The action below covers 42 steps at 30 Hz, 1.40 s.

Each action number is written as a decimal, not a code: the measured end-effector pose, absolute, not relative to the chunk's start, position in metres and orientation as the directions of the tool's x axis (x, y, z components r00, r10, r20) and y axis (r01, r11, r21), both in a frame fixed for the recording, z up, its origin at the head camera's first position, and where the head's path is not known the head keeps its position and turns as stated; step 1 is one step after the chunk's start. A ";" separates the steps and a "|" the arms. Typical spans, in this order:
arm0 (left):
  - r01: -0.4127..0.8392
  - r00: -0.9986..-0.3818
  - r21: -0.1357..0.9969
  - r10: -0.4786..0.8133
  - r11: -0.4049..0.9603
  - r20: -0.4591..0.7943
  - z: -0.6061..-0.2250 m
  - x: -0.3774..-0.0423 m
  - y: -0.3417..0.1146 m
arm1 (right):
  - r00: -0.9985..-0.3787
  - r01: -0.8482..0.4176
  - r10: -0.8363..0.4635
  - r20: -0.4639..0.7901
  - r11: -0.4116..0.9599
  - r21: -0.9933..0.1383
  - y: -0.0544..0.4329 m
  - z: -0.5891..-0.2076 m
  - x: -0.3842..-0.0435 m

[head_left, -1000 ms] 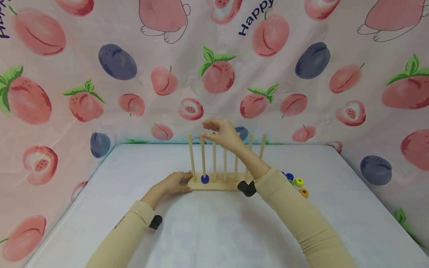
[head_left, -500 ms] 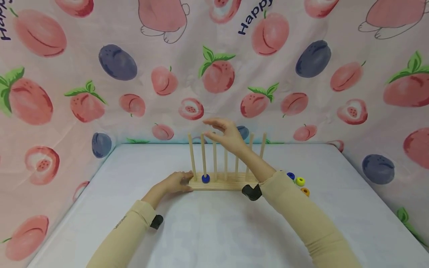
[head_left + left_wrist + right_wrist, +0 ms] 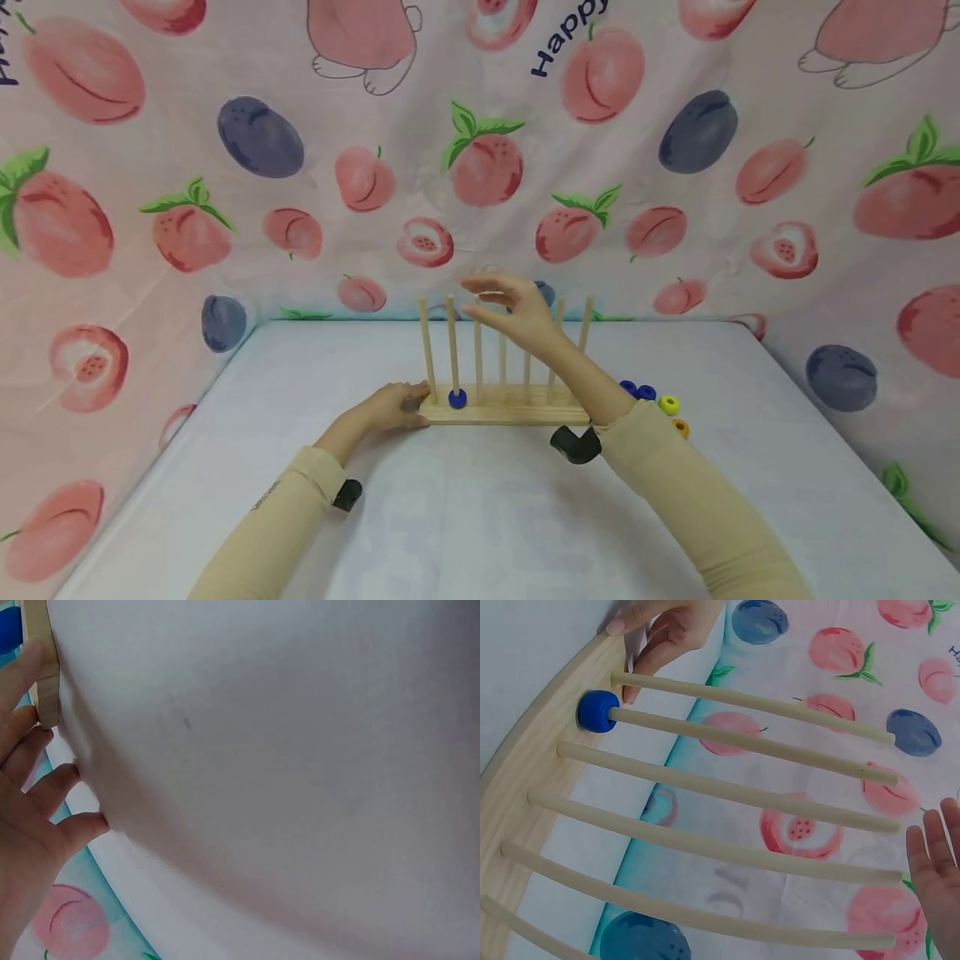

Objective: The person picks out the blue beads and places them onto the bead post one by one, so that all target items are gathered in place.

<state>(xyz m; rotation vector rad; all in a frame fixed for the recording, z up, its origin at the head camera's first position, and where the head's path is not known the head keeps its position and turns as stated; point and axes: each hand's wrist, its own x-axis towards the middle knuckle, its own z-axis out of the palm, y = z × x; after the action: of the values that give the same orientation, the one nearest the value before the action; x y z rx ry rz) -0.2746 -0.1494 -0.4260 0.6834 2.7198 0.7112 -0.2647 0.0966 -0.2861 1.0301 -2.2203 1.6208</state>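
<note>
My beige left sleeve (image 3: pixel 255 533) bears a small dark marking (image 3: pixel 266 496); my right sleeve (image 3: pixel 690 500) is beige too, creased, and a black fitting (image 3: pixel 576 445) juts beside each cuff (image 3: pixel 321 473).

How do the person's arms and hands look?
The left sleeve and right sleeve are beige; the left one bears an unreadable dark marking. A black piece sits by the left, an angled black piece by the right. Left hand and right hand are gloveless.

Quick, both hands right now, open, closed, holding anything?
Left hand: closed on the end of the base, thumb in front, fingers behind.
Right hand: open, holding nothing, near the tops of the pegs.
</note>
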 end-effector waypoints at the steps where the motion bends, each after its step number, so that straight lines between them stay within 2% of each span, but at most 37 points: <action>1: 0.375 -0.860 0.514 0.496 0.772 -0.118 -0.426 -0.275 -0.150 | -0.738 -0.630 -0.412 0.534 0.138 -0.765 0.098 -0.287 -0.264; 7: 0.383 -0.859 0.503 0.500 0.775 -0.115 -0.427 -0.277 -0.153 | -0.745 -0.597 -0.423 0.516 0.076 -0.799 0.106 -0.289 -0.261; 18: 0.374 -0.860 0.499 0.494 0.782 -0.129 -0.429 -0.275 -0.151 | -0.771 -0.557 -0.427 0.473 0.089 -0.826 0.123 -0.304 -0.247; 34: 0.406 -0.850 0.473 0.513 0.782 -0.118 -0.426 -0.275 -0.153 | -0.778 -0.530 -0.510 0.367 0.220 -0.819 0.163 -0.306 -0.242; 42: 0.398 -0.849 0.482 0.512 0.781 -0.130 -0.426 -0.276 -0.152 | -0.779 -0.548 -0.498 0.381 0.247 -0.799 0.183 -0.312 -0.240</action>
<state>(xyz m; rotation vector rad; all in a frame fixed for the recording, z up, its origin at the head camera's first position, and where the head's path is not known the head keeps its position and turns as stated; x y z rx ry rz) -0.2762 -0.1523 -0.4261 0.7078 2.7202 0.6524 -0.2395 0.1826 -0.3124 1.0249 -2.4415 1.5974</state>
